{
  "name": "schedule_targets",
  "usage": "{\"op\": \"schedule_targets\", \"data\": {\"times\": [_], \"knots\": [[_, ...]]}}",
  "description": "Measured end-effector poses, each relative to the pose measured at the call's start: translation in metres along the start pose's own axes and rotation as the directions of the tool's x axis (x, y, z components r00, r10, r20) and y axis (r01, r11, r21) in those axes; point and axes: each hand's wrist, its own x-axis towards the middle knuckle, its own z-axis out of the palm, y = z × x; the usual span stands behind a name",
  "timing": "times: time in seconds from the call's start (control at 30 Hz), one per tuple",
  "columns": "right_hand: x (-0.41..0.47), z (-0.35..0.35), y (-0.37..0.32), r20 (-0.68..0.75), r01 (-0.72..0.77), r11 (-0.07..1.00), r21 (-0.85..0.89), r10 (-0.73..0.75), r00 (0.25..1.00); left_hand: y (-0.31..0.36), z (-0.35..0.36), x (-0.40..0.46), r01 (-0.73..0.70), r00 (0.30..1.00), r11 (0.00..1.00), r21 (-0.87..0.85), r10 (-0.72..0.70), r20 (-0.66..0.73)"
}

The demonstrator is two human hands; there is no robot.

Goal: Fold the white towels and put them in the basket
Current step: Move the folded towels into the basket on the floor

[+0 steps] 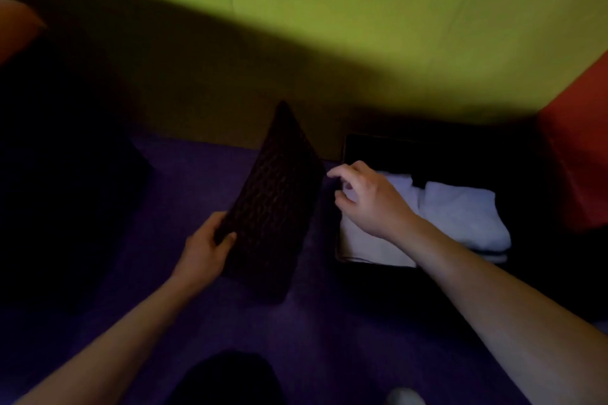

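Dim light covers a purple surface [329,339], which is backed by a yellow-green wall [362,10]; orange shapes [579,154] are seen at both edges. A dark woven panel [276,204], perhaps the basket's lid, is held tilted on its edge near the middle. It is gripped at its lower left edge by the left hand [204,250], whose thumb is laid over the front while the fingers are curled behind. To the right, a dark basket [352,148] is set on the purple surface, and two folded white towels [460,214] are seen lying side by side inside it. The right hand [371,200] is held above the left towel, with its fingers [339,171] loosely bent and spread and nothing gripped; whether the cloth is touched cannot be told.
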Motion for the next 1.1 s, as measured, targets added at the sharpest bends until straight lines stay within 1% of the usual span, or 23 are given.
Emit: {"op": "schedule_targets", "data": {"times": [0.1,0.17,0.23,0.27,0.3,0.33,0.37,0.4,0.43,0.47,0.5,0.53,0.6,0.67,0.73,0.8,0.83,0.87,0.93,1.0,1.03,1.07,1.1], "knots": [[0.004,-0.019,-0.006,-0.006,-0.123,0.987,0.102,0.124,0.992,0.045,-0.004,-0.020,-0.101,0.995,0.993,0.059,0.100,0.019],[0.006,-0.034,-0.008,0.005,-0.233,0.952,0.200,0.236,0.972,0.067,-0.007,-0.034,-0.209,0.977,0.969,0.131,0.212,-0.012],[0.010,-0.050,-0.009,0.015,-0.354,0.879,0.318,0.369,0.929,0.084,-0.009,-0.044,-0.316,0.940,0.928,0.199,0.334,-0.067],[0.012,-0.059,-0.010,0.010,-0.405,0.814,0.417,0.441,0.897,0.091,-0.008,-0.048,-0.367,0.917,0.902,0.229,0.392,-0.073],[0.015,-0.066,-0.011,0.007,-0.443,0.706,0.552,0.527,0.850,0.096,-0.007,-0.052,-0.414,0.895,0.872,0.262,0.443,-0.059],[0.016,-0.077,-0.013,0.024,-0.454,0.549,0.702,0.619,0.785,0.103,-0.004,-0.055,-0.455,0.874,0.837,0.304,0.486,-0.030],[0.016,-0.087,-0.013,0.060,-0.430,0.373,0.822,0.695,0.717,0.108,0.000,-0.058,-0.482,0.858,0.802,0.352,0.514,0.004],[0.014,-0.099,-0.012,0.094,-0.373,0.214,0.903,0.748,0.658,0.115,0.005,-0.061,-0.500,0.845,0.770,0.395,0.535,0.027],[0.011,-0.112,-0.008,0.119,-0.298,0.088,0.950,0.783,0.610,0.123,0.009,-0.063,-0.526,0.822,0.732,0.433,0.568,0.040],[0.006,-0.126,-0.002,0.133,-0.213,-0.011,0.977,0.810,0.572,0.130,0.014,-0.064,-0.561,0.789,0.684,0.466,0.612,0.052],[0.000,-0.139,0.006,0.135,-0.129,-0.076,0.989,0.830,0.542,0.137,0.019,-0.064,-0.594,0.755,0.638,0.490,0.652,0.068],[-0.007,-0.150,0.017,0.129,-0.064,-0.113,0.992,0.842,0.524,0.143,0.024,-0.064,-0.620,0.726,0.599,0.507,0.682,0.082],[-0.030,-0.175,0.041,0.115,-0.003,-0.133,0.991,0.844,0.524,0.154,0.039,-0.065,-0.654,0.693,0.553,0.516,0.712,0.116],[-0.057,-0.194,0.067,0.110,0.002,-0.131,0.991,0.844,0.524,0.160,0.055,-0.065,-0.685,0.673,0.523,0.507,0.721,0.165],[-0.099,-0.212,0.102,0.141,-0.034,-0.145,0.989,0.847,0.512,0.174,0.085,-0.068,-0.730,0.623,0.465,0.501,0.753,0.210],[-0.133,-0.221,0.129,0.183,-0.053,-0.179,0.982,0.861,0.475,0.180,0.103,-0.065,-0.760,0.580,0.412,0.503,0.779,0.239],[-0.149,-0.224,0.140,0.204,-0.065,-0.196,0.978,0.864,0.460,0.181,0.108,-0.063,-0.771,0.566,0.387,0.506,0.780,0.267],[-0.163,-0.226,0.149,0.217,-0.113,-0.186,0.976,0.867,0.449,0.180,0.111,-0.060,-0.781,0.561,0.365,0.508,0.766,0.313],[-0.188,-0.224,0.163,0.225,-0.318,-0.087,0.944,0.874,0.430,0.173,0.117,-0.053,-0.782,0.573,0.310,0.540,0.699,0.428],[-0.206,-0.210,0.176,0.179,-0.528,0.041,0.848,0.916,0.359,0.169,0.125,-0.049,-0.775,0.601,0.269,0.572,0.592,0.537],[-0.214,-0.200,0.181,0.136,-0.576,0.083,0.813,0.935,0.327,0.167,0.130,-0.048,-0.768,0.619,0.265,0.583,0.539,0.571],[-0.218,-0.189,0.184,0.096,-0.584,0.111,0.804,0.945,0.312,0.163,0.136,-0.047,-0.762,0.638,0.284,0.581,0.478,0.604],[-0.220,-0.179,0.184,0.052,-0.583,0.145,0.799,0.950,0.307,0.159,0.143,-0.046,-0.753,0.658,0.336,0.566,0.410,0.632]]}}
